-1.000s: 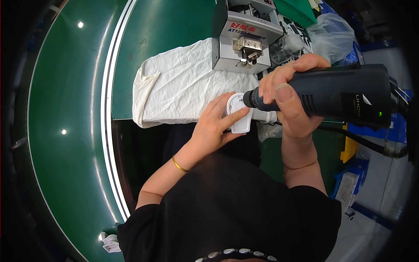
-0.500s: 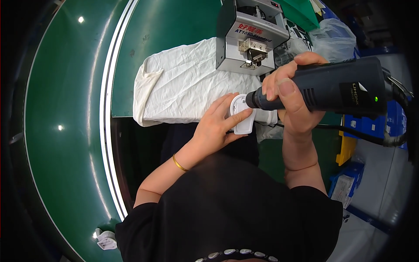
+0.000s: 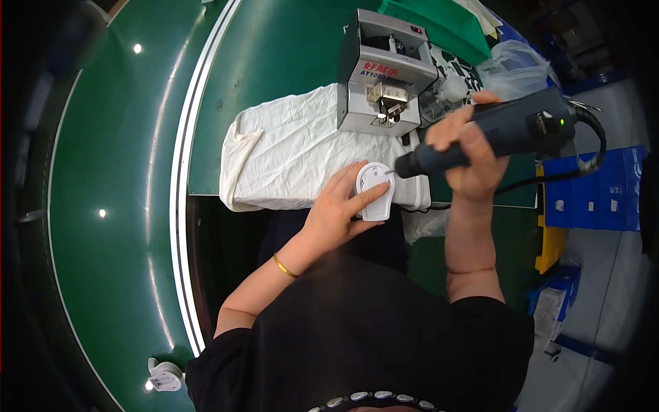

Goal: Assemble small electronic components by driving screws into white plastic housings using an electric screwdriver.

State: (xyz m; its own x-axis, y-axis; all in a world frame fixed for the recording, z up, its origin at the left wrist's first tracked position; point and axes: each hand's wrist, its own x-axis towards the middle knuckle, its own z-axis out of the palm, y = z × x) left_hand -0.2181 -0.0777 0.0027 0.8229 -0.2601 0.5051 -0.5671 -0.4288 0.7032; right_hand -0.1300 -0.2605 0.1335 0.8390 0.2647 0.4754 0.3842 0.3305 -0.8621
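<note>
My left hand grips a white plastic housing, rounded at its far end, with its thumb lying across the recessed inside. Small holes or fittings show in that recess. In my right hand is a dark electric screwdriver with a green light and a cord at its rear. It is held nearly level, its bit pointing left at the right rim of the housing; whether the bit touches cannot be made out. Beneath the housing's far end lies a folded white cloth on the green table.
A grey screw feeder machine stands on the cloth's far right. Behind it are a green bin and a clear plastic bag. Blue bins and a yellow bin sit at right. Another white part rests on the table at lower left.
The screwdriver has drawn back slightly from the housing's inside, so more of the recess shows. The whole view has shifted a little. My left hand keeps its hold.
</note>
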